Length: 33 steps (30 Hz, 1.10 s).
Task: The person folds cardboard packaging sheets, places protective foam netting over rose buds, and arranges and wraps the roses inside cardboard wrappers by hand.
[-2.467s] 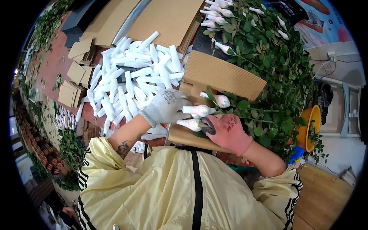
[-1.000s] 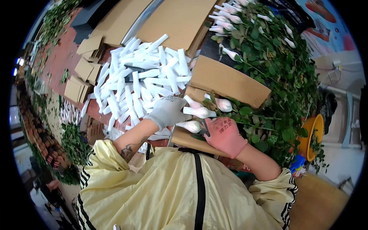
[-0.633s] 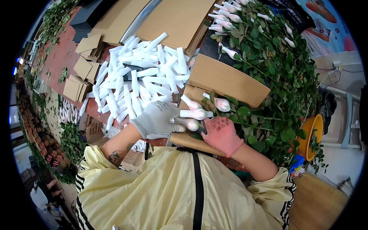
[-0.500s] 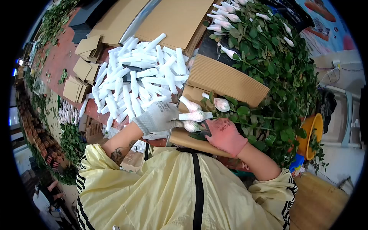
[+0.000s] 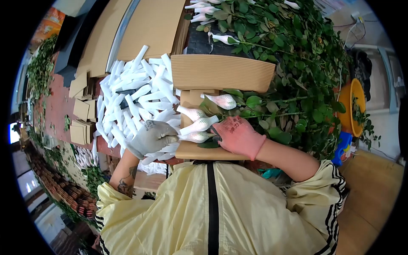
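Observation:
My left hand (image 5: pixel 155 138), in a grey-white glove, pinches the narrow left end of a white foam net sleeve (image 5: pixel 196 137) around the lowest rose bud. My right hand (image 5: pixel 239 137), in a pink glove, is closed at that bud's stem end; the stem itself is hidden by its fingers. Just above lies another sleeved rose (image 5: pixel 199 125), its base close to the right fingertips. Two more sleeved buds, an upper-left rose (image 5: pixel 192 113) and a right-hand rose (image 5: pixel 224 101), rest on the cardboard (image 5: pixel 208 152).
Loose white foam sleeves (image 5: pixel 140 91) are heaped at left. A corrugated cardboard strip (image 5: pixel 223 72) stands behind the buds. Leafy rose stems (image 5: pixel 297 76) spread to the right, near a yellow bucket (image 5: pixel 352 108). Cardboard sheets (image 5: pixel 148 29) and small card stacks (image 5: pixel 83 131) lie farther back.
The whole view has shifted, with the bench scene now farther left. My left fingers have slid leftward from the lowest bud, so more of its sleeve shows. My right hand stays at the stem end.

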{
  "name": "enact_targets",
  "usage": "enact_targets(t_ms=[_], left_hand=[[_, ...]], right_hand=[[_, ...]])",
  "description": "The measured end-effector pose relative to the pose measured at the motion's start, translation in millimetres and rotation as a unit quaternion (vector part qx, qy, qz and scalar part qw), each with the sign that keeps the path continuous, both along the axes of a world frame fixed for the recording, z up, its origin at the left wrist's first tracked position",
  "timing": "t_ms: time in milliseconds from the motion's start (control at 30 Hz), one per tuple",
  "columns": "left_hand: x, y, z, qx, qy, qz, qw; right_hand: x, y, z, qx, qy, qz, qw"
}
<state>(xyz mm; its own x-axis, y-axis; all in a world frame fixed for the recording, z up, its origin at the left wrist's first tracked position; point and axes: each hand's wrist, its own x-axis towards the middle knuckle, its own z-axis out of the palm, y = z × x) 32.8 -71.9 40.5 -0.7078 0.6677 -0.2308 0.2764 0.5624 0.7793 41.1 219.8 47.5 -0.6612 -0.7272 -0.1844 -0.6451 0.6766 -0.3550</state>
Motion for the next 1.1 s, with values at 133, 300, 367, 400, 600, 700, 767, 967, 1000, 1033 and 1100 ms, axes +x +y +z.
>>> enact_targets(t_ms=[133, 300, 367, 400, 600, 700, 767, 967, 1000, 1033, 1100], left_hand=[[-18.1, -27.6, 1.2, -0.119, 0.099, 0.055, 0.986], [-2.0, 3.5, 48.4, -0.137, 0.027, 0.170, 0.975], [3.8, 15.6, 41.5, -0.055, 0.007, 0.150, 0.987], [6.0, 18.9, 28.3, -0.042, 0.008, 0.125, 0.991], [8.0, 17.7, 1.9, -0.015, -0.004, 0.065, 0.998], [11.4, 16.8, -3.5, 0.057, 0.027, 0.078, 0.995], [13.4, 17.7, -2.3, 0.019, 0.019, 0.073, 0.997], [7.0, 28.0, 55.8, -0.012, 0.238, 0.112, 0.965], [3.1, 38.0, 66.4, -0.005, 0.238, 0.108, 0.965], [-1.6, 51.6, 76.0, -0.001, 0.288, 0.034, 0.957], [-6.7, 63.4, 62.4, -0.025, 0.374, -0.073, 0.924]], right_hand=[[-2.2, -2.6, 4.9, -0.009, -0.016, -0.007, 1.000], [-4.0, -4.0, 5.3, -0.019, -0.055, -0.024, 0.998], [-4.5, -4.6, 3.0, -0.022, -0.057, -0.027, 0.998], [-3.7, -3.9, 2.6, -0.022, -0.063, -0.036, 0.997], [-5.8, -5.2, 7.5, -0.001, -0.089, -0.032, 0.995], [-4.3, -5.5, 6.0, 0.006, -0.082, -0.042, 0.996], [-3.9, -4.8, 4.2, 0.011, -0.074, -0.057, 0.996], [-7.4, -6.7, 14.5, 0.047, -0.101, -0.039, 0.993], [-6.8, -5.9, 15.0, 0.052, -0.100, -0.045, 0.993], [-7.9, -6.1, 15.7, 0.046, -0.104, -0.031, 0.993], [-10.0, -9.8, 21.8, 0.063, -0.100, -0.015, 0.993]])
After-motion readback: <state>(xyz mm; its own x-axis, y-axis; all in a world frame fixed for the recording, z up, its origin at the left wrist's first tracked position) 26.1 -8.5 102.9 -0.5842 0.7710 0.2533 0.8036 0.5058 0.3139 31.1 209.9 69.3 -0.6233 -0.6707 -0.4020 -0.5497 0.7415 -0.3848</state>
